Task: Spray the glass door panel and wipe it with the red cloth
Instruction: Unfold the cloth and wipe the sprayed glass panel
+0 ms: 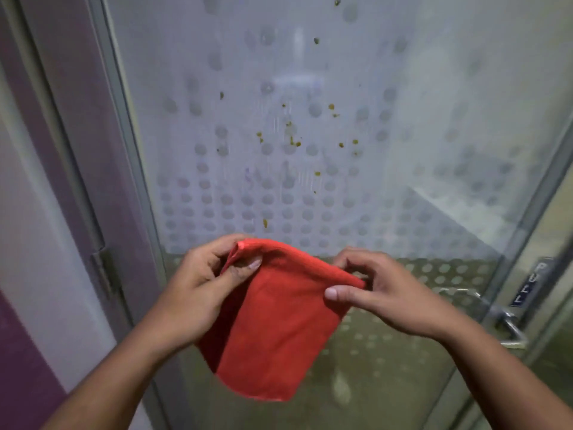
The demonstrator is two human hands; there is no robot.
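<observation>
Before spotted glass door panel [310, 135]: left hand [198, 283], right hand [384, 293] pinching red cloth [273, 324], seemingly folded.

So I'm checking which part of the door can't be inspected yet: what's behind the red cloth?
Behind the folded red cloth, held up by the left hand and right hand, is the dotted frosted glass door panel. Whatever marks lie there are covered.
</observation>
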